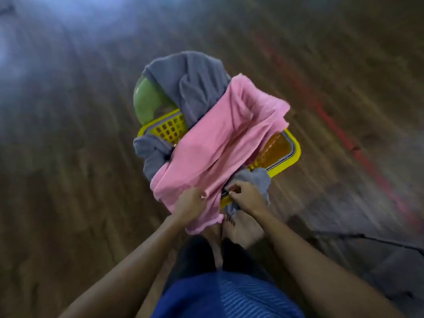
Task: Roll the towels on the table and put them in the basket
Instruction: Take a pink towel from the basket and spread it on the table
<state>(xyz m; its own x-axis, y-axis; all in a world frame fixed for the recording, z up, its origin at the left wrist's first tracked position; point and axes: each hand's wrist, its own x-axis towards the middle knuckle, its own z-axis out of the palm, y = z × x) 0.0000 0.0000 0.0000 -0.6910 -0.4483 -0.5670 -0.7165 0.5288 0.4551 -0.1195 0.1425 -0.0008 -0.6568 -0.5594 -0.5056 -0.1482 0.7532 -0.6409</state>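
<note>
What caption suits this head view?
Both hands, left hand and right hand, carry a yellow plastic basket draped with a pink towel and grey towel.

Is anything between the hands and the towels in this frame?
No. The left hand already pinches the pink towel at its near edge, and the right hand is on the near rim of the yellow basket beside the grey towel.
</note>
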